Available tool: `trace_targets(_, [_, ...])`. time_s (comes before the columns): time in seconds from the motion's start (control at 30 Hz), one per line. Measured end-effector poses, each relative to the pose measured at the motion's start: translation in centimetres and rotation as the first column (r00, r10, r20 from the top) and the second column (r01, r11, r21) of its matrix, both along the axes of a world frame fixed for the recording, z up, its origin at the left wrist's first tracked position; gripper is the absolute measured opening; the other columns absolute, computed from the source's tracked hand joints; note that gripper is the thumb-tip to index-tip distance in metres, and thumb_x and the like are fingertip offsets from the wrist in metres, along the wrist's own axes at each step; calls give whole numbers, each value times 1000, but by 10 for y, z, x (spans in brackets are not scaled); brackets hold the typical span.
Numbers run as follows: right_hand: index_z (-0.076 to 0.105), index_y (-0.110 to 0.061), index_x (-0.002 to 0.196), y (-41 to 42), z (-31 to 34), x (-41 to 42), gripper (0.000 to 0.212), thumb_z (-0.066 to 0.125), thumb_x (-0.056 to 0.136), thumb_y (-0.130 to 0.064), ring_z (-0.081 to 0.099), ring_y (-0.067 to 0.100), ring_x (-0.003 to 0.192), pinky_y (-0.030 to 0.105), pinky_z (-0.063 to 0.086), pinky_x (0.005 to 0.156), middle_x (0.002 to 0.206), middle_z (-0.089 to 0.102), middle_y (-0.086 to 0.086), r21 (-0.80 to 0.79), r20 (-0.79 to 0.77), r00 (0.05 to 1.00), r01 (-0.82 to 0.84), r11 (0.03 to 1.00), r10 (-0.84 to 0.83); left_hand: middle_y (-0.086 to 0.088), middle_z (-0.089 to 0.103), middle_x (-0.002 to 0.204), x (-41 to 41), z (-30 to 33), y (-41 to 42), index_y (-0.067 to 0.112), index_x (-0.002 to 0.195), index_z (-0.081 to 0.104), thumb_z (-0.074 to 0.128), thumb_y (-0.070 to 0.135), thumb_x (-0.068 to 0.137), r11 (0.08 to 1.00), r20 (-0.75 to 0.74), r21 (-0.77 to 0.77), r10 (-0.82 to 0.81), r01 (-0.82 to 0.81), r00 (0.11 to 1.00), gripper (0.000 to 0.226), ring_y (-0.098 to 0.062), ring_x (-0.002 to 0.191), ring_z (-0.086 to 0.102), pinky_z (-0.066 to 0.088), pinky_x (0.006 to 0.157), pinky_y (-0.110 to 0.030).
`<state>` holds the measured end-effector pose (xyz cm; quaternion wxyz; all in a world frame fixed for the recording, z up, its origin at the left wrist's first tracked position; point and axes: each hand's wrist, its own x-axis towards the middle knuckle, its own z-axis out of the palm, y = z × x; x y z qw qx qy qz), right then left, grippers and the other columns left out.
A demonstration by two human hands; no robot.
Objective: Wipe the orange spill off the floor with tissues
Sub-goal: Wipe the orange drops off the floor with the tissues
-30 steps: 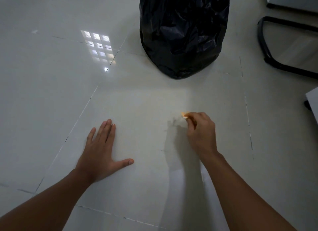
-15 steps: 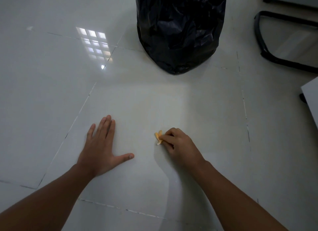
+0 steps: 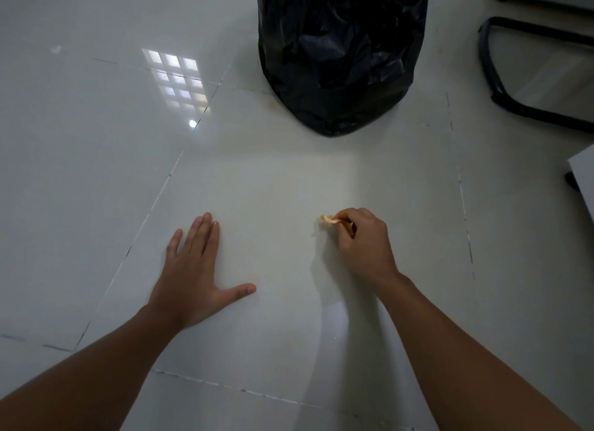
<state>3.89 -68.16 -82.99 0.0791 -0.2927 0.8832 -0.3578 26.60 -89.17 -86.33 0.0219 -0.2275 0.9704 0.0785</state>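
My right hand [image 3: 363, 241] is curled shut around a small crumpled tissue [image 3: 328, 220], stained orange, and presses it against the pale glossy floor tile [image 3: 273, 189]; only the tissue's tip shows past my fingers. My left hand [image 3: 193, 273] lies flat on the same tile, fingers together and thumb spread, to the left of the right hand. A very faint orange tint remains on the tile beyond the tissue; no distinct puddle shows.
A full black rubbish bag [image 3: 340, 54] stands on the floor just beyond my hands. A black tubular chair base [image 3: 501, 86] lies at the far right. A white furniture corner [image 3: 583, 176] juts in at the right edge.
My right hand swept the tissue left and towards me, then back to the right and away. My left hand stayed planted on the tile.
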Motion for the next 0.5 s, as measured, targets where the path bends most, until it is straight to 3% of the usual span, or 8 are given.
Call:
trace_targets(0.13, [70,-8,93,1,-2,26,13,57,92,-10,57,23,85,37,48,75,89,60,6,108,-156,975,-139,984,155,-15,13,167,1,0,1,1,156,19,25,98,71,1000,7,-7,1,-1,1000,129,-25,156,8,14,123,-55])
trace_targets(0.2, [70,-9,90,3,1,41,15,57,93,-14,57,24,79,39,49,70,85,59,6,160,-150,952,-244,956,268,-15,12,167,0,1,1,1,156,19,25,98,71,1000,15,-11,2,-2,1000,129,-24,156,8,14,124,-55])
trace_targets(0.27, [74,-16,91,6,9,48,14,60,89,-15,60,18,73,32,51,68,83,63,2,117,-97,939,-318,941,330,-15,13,167,-1,0,1,1,156,19,25,98,71,1000,6,-13,2,-2,1000,129,-24,156,8,13,124,-54])
trace_targets(0.33, [77,-16,92,9,17,36,16,66,83,-9,61,13,72,24,49,70,82,67,2,-3,-143,973,-186,983,184,-15,14,167,0,-1,1,1,156,20,25,98,70,1000,3,-10,3,-3,1000,129,-24,156,9,12,124,-53])
trace_targets(0.4, [78,-13,93,11,19,7,17,68,82,-5,63,18,75,26,47,72,84,67,7,-99,-171,977,115,988,-131,-16,14,167,0,-2,1,1,156,20,25,98,70,1000,-1,-14,0,0,1000,130,-24,155,10,12,124,-53])
trace_targets(0.5, [76,-14,105,17,10,-32,18,65,91,-18,63,25,86,22,43,76,98,64,11,-30,-47,890,453,891,-454,-15,13,167,0,-1,0,1,156,17,24,98,70,1000,9,-17,-5,5,1000,130,-24,156,8,12,124,-53])
